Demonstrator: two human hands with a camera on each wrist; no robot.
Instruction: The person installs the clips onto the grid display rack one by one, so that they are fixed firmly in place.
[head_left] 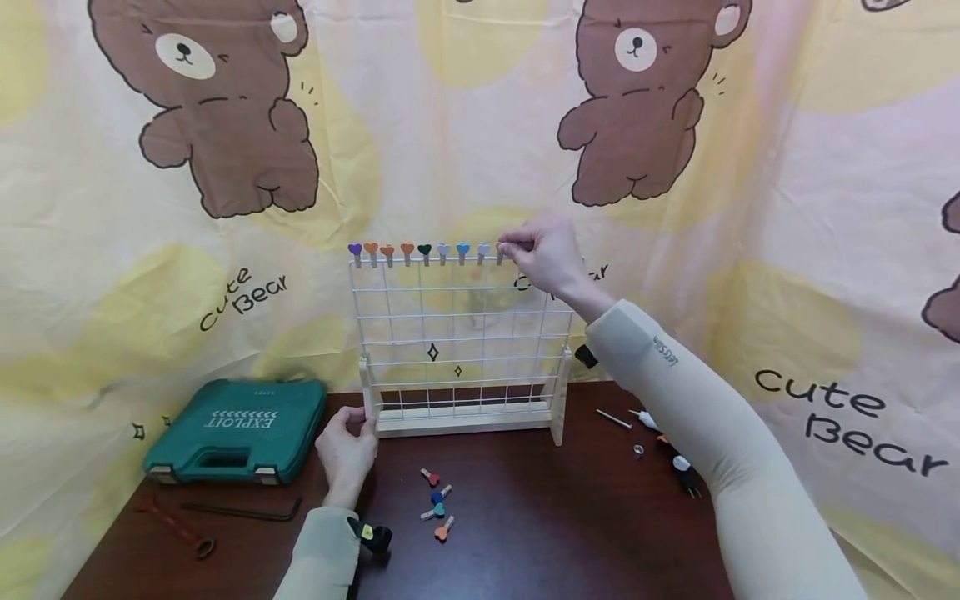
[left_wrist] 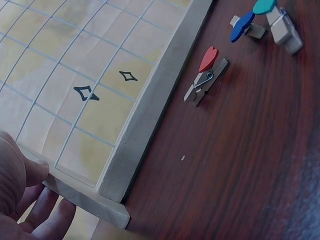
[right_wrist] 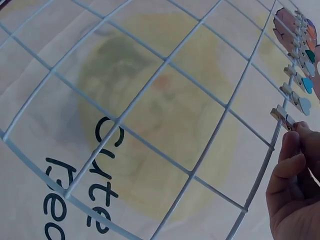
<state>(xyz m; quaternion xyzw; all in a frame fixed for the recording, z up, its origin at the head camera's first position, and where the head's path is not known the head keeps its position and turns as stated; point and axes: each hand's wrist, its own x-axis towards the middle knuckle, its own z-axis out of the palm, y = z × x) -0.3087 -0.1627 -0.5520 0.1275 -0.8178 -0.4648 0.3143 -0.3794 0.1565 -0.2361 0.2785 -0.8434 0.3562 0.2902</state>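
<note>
A white wire grid [head_left: 452,316] stands upright in a pale wooden stand [head_left: 465,423]. Along its top wire sits a row of small wooden clothespins with coloured hearts, such as a purple one [head_left: 356,252] and a dark green one [head_left: 425,252]. My right hand [head_left: 546,254] pinches a clothespin [right_wrist: 283,118] at the right end of this row, its jaws at the top wire and its heart hidden by the fingers. With thumb and fingers, my left hand [left_wrist: 31,195] grips the stand's left upright [left_wrist: 85,199] near its base.
Several loose heart clothespins, among them a red one [left_wrist: 208,75], lie in front of the stand. At left are a green tool case [head_left: 236,429], a hex key [head_left: 243,510] and a rusty wrench [head_left: 176,527]. Small tools, including a metal rod [head_left: 614,418], lie at right.
</note>
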